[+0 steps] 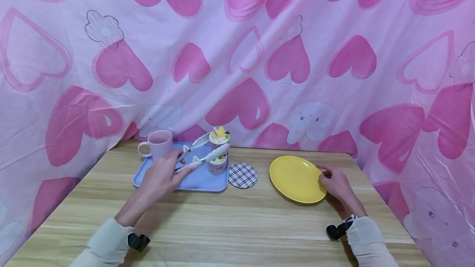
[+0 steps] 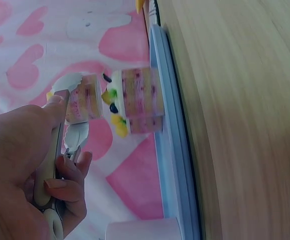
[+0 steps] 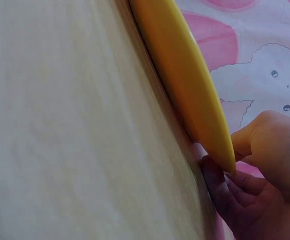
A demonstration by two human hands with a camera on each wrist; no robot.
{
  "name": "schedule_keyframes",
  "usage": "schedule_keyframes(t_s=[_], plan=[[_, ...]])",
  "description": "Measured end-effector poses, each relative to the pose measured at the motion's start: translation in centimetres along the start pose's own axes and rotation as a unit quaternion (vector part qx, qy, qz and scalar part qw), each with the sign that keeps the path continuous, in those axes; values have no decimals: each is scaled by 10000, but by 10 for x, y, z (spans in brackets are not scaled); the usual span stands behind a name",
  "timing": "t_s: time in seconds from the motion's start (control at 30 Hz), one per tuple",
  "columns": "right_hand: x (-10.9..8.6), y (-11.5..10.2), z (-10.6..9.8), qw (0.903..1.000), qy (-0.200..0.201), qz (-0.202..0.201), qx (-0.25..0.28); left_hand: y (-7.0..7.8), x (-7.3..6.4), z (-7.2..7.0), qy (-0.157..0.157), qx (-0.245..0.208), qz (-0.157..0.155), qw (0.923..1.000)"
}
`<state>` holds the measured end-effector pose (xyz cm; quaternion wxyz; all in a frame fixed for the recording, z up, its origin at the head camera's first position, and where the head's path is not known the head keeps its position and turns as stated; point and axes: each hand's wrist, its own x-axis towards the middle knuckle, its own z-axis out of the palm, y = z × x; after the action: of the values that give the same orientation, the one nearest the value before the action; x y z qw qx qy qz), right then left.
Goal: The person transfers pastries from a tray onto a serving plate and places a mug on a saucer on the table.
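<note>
My left hand (image 1: 161,176) grips a pair of tongs (image 1: 219,152) with pale scalloped tips. Between those tips is a dessert cup (image 2: 87,100) of layered cake, topped with cream and yellow fruit. It is raised above the tray, as the left wrist view shows. Below it, another dessert cup (image 1: 217,165) stands on the blue tray (image 1: 200,184), and the left wrist view shows a further cup (image 2: 145,125) close beside that one. Off to the right, my right hand (image 1: 337,183) pinches the rim of a yellow plate (image 1: 297,178), thumb over the edge and fingers beneath.
A pink mug (image 1: 160,143) stands on the tray's left side. Between tray and plate lies a round checked coaster (image 1: 243,175). All of it is on a wooden table (image 1: 222,226), with a heart-patterned pink curtain (image 1: 237,65) behind and at the sides.
</note>
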<state>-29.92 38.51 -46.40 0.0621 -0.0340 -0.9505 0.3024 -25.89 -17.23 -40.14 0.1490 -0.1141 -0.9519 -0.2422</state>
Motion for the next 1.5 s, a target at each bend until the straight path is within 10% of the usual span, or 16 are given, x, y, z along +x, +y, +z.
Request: schedule_keyframes(t_s=[1.5], plan=[[-1,1,-2,9999,-15,-57,161,57,26,36,-214,-324,179,9991]])
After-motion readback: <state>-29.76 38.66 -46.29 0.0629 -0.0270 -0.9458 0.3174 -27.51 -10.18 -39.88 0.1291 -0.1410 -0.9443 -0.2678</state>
